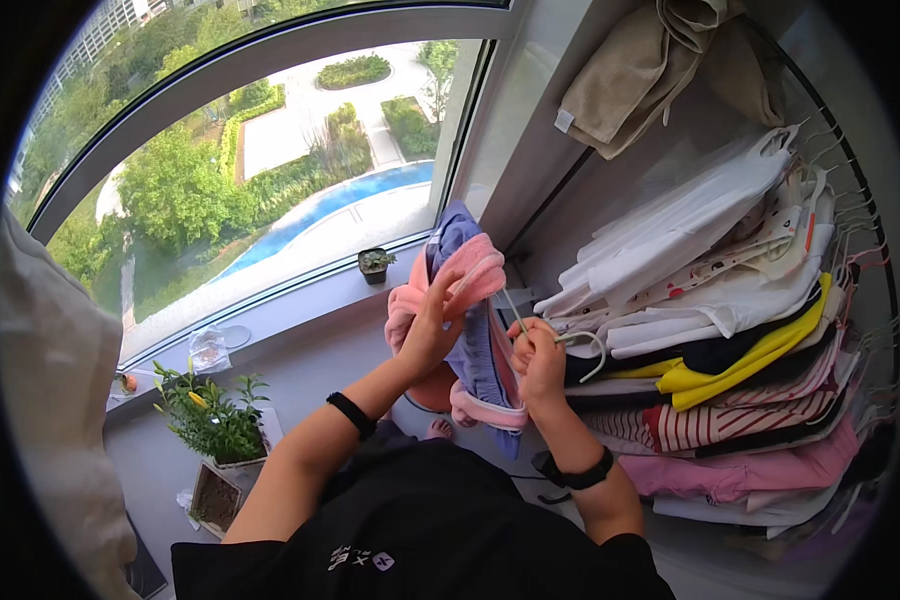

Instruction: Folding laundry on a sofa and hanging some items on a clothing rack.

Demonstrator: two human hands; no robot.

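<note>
My right hand (538, 364) is closed around the neck of a pale green clothes hanger (516, 309). The hanger's hook sticks out to the right of the fist, and one arm runs up-left toward a pink fleece garment (480, 274) with a white-edged trim. Against this garment lies my left hand (427, 330), its fingers over the fleece and its thumb to the right. A blue-violet garment (480, 356) with a gathered band hangs down between my hands. The pink folds hide where the hanger's arm ends.
A rack of hung clothes (705, 322) fills the right side. Beige cloth (637, 82) hangs above it. A small potted succulent (376, 262) stands on the windowsill. Lower left are a planter of lilies (225, 427), a soil-filled pot (216, 496) and a curtain (52, 375).
</note>
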